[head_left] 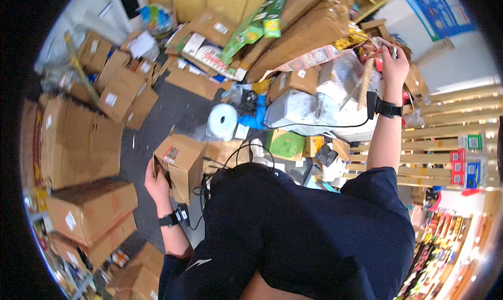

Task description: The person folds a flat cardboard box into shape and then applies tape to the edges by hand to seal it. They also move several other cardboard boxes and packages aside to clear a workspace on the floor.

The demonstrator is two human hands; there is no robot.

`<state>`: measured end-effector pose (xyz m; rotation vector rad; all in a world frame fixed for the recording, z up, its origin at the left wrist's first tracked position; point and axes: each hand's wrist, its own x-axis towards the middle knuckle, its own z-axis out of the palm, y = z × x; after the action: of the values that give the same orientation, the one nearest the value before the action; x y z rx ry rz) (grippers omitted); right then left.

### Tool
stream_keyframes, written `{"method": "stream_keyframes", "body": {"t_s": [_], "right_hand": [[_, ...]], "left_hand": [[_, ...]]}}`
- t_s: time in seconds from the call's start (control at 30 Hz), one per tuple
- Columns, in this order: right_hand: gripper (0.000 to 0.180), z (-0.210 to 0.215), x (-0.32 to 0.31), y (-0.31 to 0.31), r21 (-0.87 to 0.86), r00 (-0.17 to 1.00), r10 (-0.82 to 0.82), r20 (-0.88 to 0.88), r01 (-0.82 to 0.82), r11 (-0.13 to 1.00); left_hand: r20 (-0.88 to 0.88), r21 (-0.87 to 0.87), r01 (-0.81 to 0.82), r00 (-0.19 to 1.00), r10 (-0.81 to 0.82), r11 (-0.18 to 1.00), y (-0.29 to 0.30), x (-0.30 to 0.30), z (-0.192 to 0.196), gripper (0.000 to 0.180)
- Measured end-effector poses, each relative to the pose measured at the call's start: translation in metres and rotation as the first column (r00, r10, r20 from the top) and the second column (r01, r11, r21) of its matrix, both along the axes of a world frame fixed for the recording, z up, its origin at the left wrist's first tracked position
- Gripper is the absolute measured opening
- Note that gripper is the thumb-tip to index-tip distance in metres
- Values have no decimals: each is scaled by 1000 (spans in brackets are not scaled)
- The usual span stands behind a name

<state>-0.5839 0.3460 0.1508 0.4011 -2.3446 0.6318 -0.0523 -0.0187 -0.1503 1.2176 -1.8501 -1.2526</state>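
My left hand (157,184) is closed on the edge of a brown cardboard box (184,152), holding it beside my body with a flap hanging down. A red-and-white label is on the box's upper side. At the far right my right arm is stretched out over a heap of goods. There my right hand (395,65) has its fingers bent round something small that I cannot make out, with a bit of white and green showing. Close to its fingers lie a red item and a yellow packet (352,38). Black straps with small devices sit on both wrists, with a black cable running between.
A white roll (222,121) stands on the dark floor ahead, next to blue plastic (254,112). Large cartons (84,143) stack up at the left. Flattened cardboard and white wrapped bundles (293,111) crowd the far side. Slatted wooden shelving (450,148) runs along the right.
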Motion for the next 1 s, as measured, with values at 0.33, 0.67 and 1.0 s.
{"method": "stream_keyframes", "body": {"t_s": [0.33,0.67,1.0], "right_hand": [[39,82,-143,146,-211,948,-130,-290,69,975],[33,120,-305,140,-140,970,183,-162,-206,968],[13,141,-409,4,-345,766,626,-143,-632,694]], "left_hand": [[88,-190,73,995,-57,979,29,-177,46,32],[-71,-160,151,984,-164,975,73,-343,71,33],[-125,-70,62,990,-70,996,93,-355,54,33]]}}
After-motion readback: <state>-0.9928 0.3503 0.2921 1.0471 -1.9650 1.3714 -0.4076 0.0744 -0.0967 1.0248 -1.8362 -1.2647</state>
